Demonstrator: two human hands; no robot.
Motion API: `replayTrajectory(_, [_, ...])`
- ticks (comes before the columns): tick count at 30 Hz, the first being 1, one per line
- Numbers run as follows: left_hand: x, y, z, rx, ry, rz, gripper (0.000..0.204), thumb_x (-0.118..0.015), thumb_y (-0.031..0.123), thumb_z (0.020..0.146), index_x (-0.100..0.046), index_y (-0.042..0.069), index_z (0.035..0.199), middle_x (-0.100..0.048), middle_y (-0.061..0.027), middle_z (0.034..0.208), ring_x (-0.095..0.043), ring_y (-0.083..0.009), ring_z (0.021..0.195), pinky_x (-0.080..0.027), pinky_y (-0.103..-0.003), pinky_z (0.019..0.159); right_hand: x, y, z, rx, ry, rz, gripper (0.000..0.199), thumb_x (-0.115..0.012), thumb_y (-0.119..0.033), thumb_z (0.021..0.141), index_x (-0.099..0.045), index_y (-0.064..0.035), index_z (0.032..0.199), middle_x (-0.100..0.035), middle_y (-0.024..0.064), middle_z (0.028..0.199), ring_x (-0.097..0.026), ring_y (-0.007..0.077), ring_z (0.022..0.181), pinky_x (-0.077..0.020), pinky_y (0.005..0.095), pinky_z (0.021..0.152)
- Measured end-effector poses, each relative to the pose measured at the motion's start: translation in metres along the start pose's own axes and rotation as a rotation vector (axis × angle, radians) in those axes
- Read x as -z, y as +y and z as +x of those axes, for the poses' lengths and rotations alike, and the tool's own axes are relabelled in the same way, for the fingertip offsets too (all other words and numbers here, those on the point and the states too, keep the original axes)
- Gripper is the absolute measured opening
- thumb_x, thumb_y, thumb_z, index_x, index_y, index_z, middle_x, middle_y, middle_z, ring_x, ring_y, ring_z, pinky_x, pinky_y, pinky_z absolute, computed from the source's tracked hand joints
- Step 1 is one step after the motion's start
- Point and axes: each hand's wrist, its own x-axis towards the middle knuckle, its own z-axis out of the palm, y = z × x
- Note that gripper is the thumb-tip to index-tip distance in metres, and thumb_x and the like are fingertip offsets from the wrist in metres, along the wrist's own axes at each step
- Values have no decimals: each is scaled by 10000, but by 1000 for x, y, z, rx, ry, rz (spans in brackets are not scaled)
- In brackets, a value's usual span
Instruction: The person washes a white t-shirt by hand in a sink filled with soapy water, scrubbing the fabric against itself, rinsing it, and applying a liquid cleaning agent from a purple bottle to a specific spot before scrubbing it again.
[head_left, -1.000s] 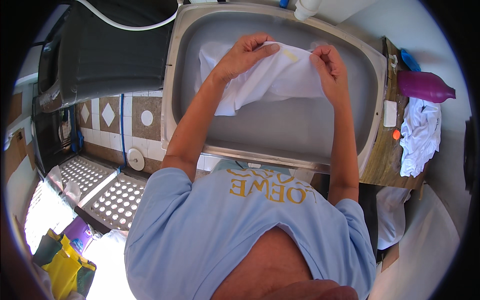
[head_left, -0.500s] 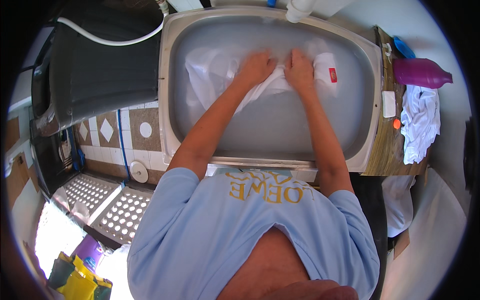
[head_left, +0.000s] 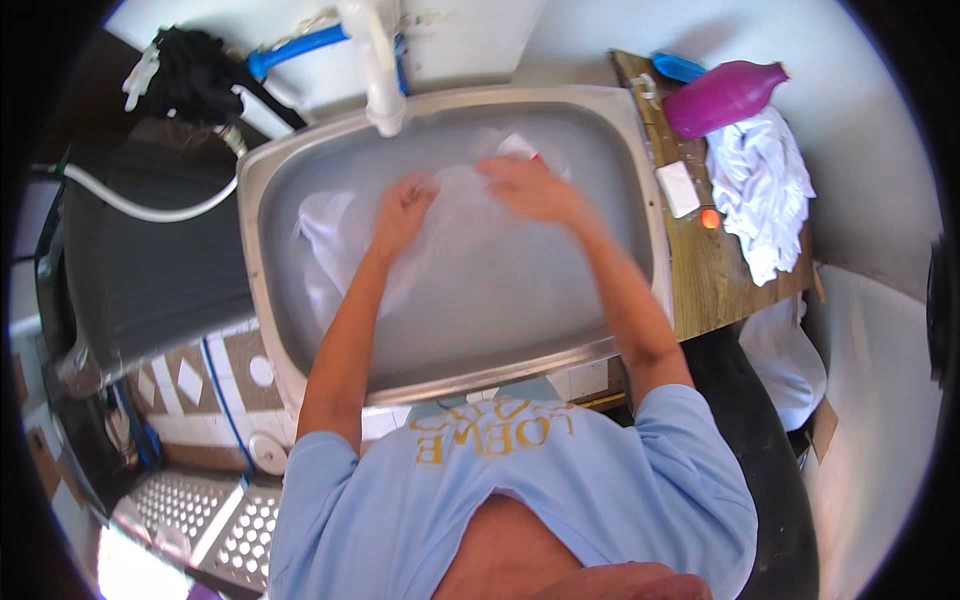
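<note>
White garment (head_left: 325,235) lies in the head view mostly under cloudy water (head_left: 490,300) in a metal basin (head_left: 256,270), its clearest part spread toward the left side, with folds rising near the surface. Another white piece (head_left: 515,147) shows at the upper right of the water, beside a small red patch; whether it belongs to the same cloth cannot be told.

The left hand (head_left: 405,203) is at the water over the middle of the basin, fingers bent inward, near the garment's right part. Its grip looks narrow, but blur hides whether cloth is between the fingers. The right hand (head_left: 530,190) is blurred, its fingers pointing left toward the other hand, just below the white piece and red patch; I cannot tell whether its grip holds anything. The two hands are apart.

A white spout (head_left: 380,75) hangs over the basin's far rim. To the right, a wooden tabletop (head_left: 700,290) carries a purple container (head_left: 725,98), a white block (head_left: 678,190), a small orange disc (head_left: 710,218) and a crumpled white cloth (head_left: 760,195).
</note>
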Motion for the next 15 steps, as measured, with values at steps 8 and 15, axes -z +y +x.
replayTrajectory(8, [10, 39, -27, 149, -69, -746, 169, -594, 139, 875, -599, 43, 1014, -623, -7, 957, -568, -90, 869, -447, -241, 804, 148, 94, -92, -141, 1079, -148, 744, -832, -232, 679, -386, 21, 1217, -458, 105, 1061, -474, 177, 901, -451, 301, 745])
replayTrajectory(15, [-2, 39, -46, 227, -70, -809, 342, -595, 38, 832, -546, -17, 1166, -627, -82, 1074, -608, -152, 960, -478, -278, 881, 203, 124, -81, -98, 1177, 51, 1167, -909, -241, 542, -114, 65, 1341, -331, 235, 1278, -422, 315, 1148, -393, 420, 1006])
